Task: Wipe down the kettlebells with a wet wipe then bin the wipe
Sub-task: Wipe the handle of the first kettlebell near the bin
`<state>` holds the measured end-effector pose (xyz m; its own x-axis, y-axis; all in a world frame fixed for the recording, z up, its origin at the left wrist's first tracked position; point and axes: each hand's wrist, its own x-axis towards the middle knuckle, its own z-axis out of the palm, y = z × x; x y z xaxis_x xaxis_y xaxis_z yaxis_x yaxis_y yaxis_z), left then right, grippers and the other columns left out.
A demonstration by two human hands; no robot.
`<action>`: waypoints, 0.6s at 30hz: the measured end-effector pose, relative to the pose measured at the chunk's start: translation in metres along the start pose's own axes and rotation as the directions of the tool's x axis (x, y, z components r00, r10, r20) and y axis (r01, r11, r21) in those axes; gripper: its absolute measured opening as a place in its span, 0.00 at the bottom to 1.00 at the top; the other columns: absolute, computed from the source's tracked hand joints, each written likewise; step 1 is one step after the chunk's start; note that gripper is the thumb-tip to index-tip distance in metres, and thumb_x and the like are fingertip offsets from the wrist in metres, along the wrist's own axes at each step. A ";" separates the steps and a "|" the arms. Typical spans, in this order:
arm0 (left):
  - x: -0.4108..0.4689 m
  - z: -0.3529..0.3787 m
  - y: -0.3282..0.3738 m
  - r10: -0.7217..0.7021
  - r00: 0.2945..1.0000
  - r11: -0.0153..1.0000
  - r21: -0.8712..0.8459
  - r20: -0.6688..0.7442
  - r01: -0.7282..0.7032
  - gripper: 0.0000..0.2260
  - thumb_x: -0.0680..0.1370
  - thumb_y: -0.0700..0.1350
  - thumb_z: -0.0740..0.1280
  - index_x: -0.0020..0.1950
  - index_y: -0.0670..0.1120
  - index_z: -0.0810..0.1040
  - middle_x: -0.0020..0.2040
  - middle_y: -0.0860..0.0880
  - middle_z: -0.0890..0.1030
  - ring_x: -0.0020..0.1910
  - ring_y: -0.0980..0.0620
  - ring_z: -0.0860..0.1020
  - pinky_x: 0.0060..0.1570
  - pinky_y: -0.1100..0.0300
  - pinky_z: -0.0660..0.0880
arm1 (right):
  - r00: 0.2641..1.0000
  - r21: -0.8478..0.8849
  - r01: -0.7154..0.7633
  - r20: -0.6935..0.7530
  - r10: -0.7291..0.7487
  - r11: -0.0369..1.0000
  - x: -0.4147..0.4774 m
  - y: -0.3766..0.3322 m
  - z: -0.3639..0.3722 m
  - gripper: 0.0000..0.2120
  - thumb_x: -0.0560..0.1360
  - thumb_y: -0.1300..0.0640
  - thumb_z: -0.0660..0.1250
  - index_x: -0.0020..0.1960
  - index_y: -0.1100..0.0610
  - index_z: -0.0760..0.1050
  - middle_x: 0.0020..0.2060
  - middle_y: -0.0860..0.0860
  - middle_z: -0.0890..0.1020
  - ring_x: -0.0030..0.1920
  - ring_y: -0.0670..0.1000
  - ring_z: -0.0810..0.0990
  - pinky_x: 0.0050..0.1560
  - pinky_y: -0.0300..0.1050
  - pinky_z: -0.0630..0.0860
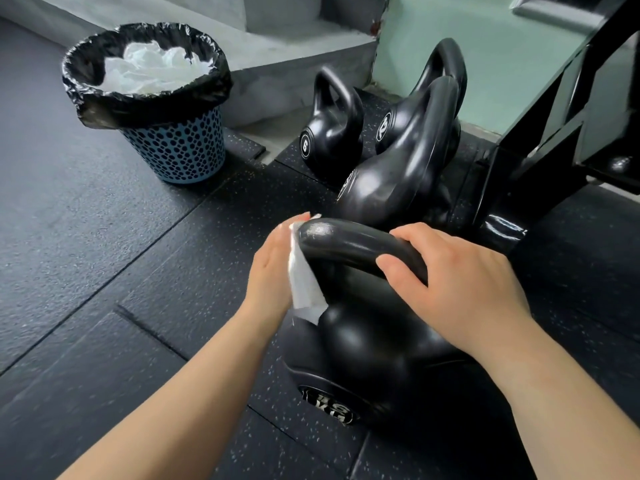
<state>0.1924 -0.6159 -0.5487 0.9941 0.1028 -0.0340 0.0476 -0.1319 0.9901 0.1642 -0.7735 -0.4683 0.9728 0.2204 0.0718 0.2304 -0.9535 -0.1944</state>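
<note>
A large black kettlebell (pixel 360 344) stands on the dark floor right in front of me. My right hand (pixel 460 289) grips the right side of its handle. My left hand (pixel 273 271) holds a white wet wipe (pixel 304 285) against the left end of that handle. Behind it stand three more black kettlebells: a big one (pixel 391 181), a small one marked 6 (pixel 329 133), and one at the back right (pixel 440 81). A blue dotted bin (pixel 180 150) with a black liner stands at the upper left, with crumpled white wipes inside.
A black metal rack frame (pixel 540 150) rises at the right, close to the kettlebells. Grey concrete steps (pixel 277 53) and a pale green wall (pixel 467 39) run along the back. Dark rubber floor tiles (pixel 86 271) stretch to the left.
</note>
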 end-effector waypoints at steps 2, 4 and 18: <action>-0.002 0.007 0.016 0.181 0.983 0.983 0.026 -0.020 -0.181 0.11 0.77 0.46 0.57 0.46 0.60 0.76 0.46 0.67 0.76 0.48 0.72 0.73 0.50 0.77 0.67 | 1.000 0.006 -0.006 -0.003 0.006 1.000 0.000 0.000 0.000 0.22 0.71 0.40 0.47 0.58 0.47 0.67 0.44 0.43 0.75 0.44 0.48 0.73 0.41 0.42 0.62; -0.006 0.014 0.022 0.453 0.890 0.868 0.206 0.043 -0.452 0.11 0.75 0.47 0.57 0.49 0.55 0.79 0.46 0.67 0.76 0.51 0.65 0.72 0.58 0.68 0.65 | 1.000 0.005 -0.007 -0.014 0.007 1.000 -0.001 0.000 0.002 0.21 0.74 0.39 0.48 0.59 0.48 0.67 0.45 0.44 0.77 0.44 0.49 0.73 0.40 0.43 0.62; -0.006 0.008 0.011 0.167 0.981 0.984 0.084 -0.095 -0.160 0.11 0.78 0.48 0.53 0.53 0.55 0.73 0.50 0.62 0.76 0.54 0.64 0.72 0.54 0.77 0.64 | 0.996 0.080 0.053 -0.076 -0.047 0.995 -0.004 0.006 0.004 0.18 0.75 0.45 0.52 0.61 0.49 0.66 0.52 0.45 0.78 0.51 0.50 0.76 0.45 0.43 0.67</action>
<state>0.1877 -0.6261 -0.5388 0.9743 0.1722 0.1452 -0.1037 -0.2294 0.9678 0.1619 -0.7791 -0.4738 0.9561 0.2487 0.1549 0.2830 -0.9210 -0.2677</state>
